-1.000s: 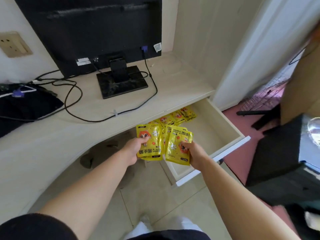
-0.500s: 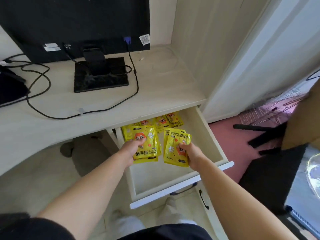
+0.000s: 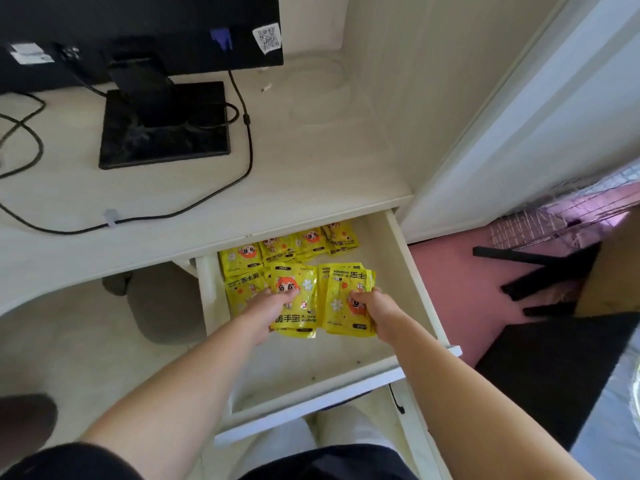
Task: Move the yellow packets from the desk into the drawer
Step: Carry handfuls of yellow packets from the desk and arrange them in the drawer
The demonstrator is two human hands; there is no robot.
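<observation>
The white drawer (image 3: 420, 275) under the desk (image 3: 311, 174) stands pulled out. Several yellow packets (image 3: 304, 242) with a cartoon face lie along its back and left side. My left hand (image 3: 266, 308) grips a small stack of yellow packets (image 3: 298, 299) over the drawer's middle. Just to its right, my right hand (image 3: 375, 311) grips another stack of yellow packets (image 3: 343, 292). Both stacks hang inside the drawer opening, above its bare floor. No yellow packets show on the desk top.
A black monitor (image 3: 138, 26) on a square base (image 3: 166, 126) stands on the desk, with black cables (image 3: 242, 133) trailing across the top. A grey stool (image 3: 162, 303) sits under the desk. Right of the drawer are pink flooring (image 3: 467, 271), a black chair base and a wire rack.
Both hands have carried their packet stacks from in front of the drawer to over its middle. My view has shifted right and closer to the drawer.
</observation>
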